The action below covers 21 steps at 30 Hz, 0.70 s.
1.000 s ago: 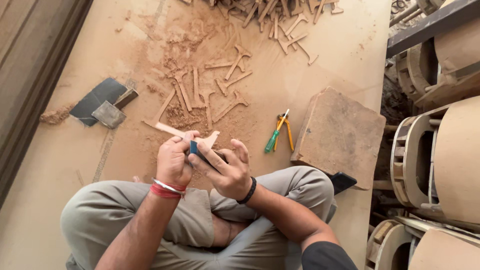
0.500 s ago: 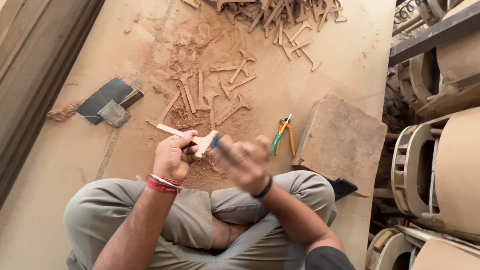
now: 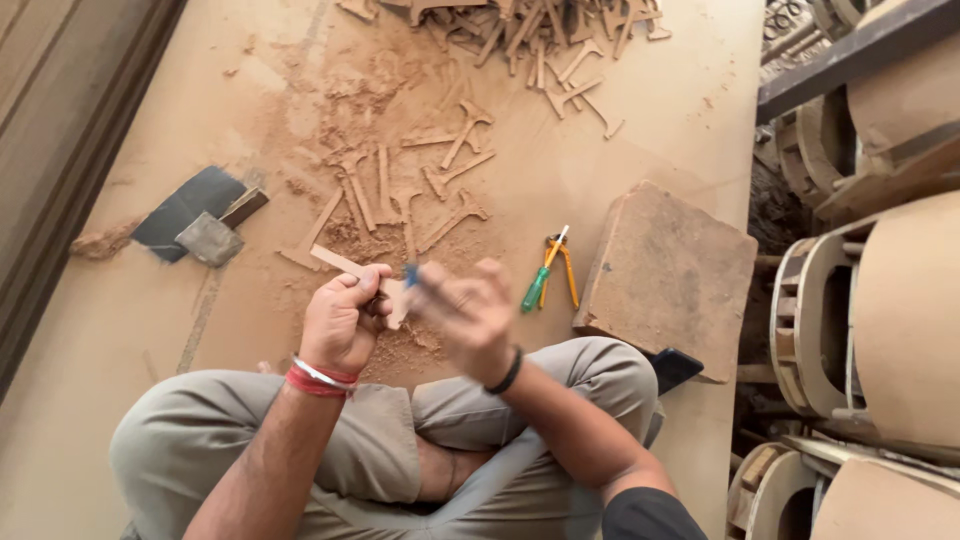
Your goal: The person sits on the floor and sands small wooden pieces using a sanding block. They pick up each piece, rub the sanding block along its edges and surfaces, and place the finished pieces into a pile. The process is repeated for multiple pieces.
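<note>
Two hands meet above the lap: the left hand (image 3: 345,318) is clamped on a pale, flat carved wooden piece (image 3: 352,272), held over the sawdust-strewn brown board floor (image 3: 650,120). The right hand (image 3: 470,315), blurred, grips a small blue-handled tool (image 3: 411,276) against it.

I look down on a tan board floor (image 3: 650,120) dusted with reddish sawdust (image 3: 380,90). A dark wooden ledge (image 3: 60,130) runs along the left. On the right, curved wooden frames (image 3: 880,320) stand stacked under a dark beam (image 3: 850,50). The light is soft and even.
</note>
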Available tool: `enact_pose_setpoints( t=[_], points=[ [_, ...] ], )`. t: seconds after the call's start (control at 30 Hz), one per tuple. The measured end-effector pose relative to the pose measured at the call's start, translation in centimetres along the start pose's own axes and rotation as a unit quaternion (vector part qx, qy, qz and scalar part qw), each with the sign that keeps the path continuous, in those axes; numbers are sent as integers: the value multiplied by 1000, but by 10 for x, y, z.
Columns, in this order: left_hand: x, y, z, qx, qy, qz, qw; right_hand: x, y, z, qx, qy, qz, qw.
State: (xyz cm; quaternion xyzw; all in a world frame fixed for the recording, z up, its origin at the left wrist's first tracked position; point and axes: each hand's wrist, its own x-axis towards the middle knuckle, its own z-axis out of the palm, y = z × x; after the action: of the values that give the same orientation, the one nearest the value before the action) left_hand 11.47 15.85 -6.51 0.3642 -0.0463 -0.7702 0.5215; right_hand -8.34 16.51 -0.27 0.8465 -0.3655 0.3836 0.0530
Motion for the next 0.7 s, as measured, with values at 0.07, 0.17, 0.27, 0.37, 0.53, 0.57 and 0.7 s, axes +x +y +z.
enact_pose_setpoints(
  t=[0.07,0.17,0.27,0.37,0.53,0.57,0.7],
  points=[
    [0,-2,0,-17,-36,-9,999,-1,-4,3,5,0,-43,999],
    [0,-4,0,-25,-74,-21,997,-1,-7,4,-4,14,-12,1000],
    [0,-7,0,-54,-99,-40,993,0,-7,2,6,25,9,1000],
    [0,-8,1,-48,-64,-54,995,1,-9,2,41,44,-64,996],
    [-3,-7,1,7,-105,7,994,7,3,3,-22,68,73,995],
    [-4,-7,3,28,-101,25,994,8,8,3,114,61,173,976],
    [-12,-6,10,190,-65,145,969,4,15,-2,463,-34,360,809]
  ],
)
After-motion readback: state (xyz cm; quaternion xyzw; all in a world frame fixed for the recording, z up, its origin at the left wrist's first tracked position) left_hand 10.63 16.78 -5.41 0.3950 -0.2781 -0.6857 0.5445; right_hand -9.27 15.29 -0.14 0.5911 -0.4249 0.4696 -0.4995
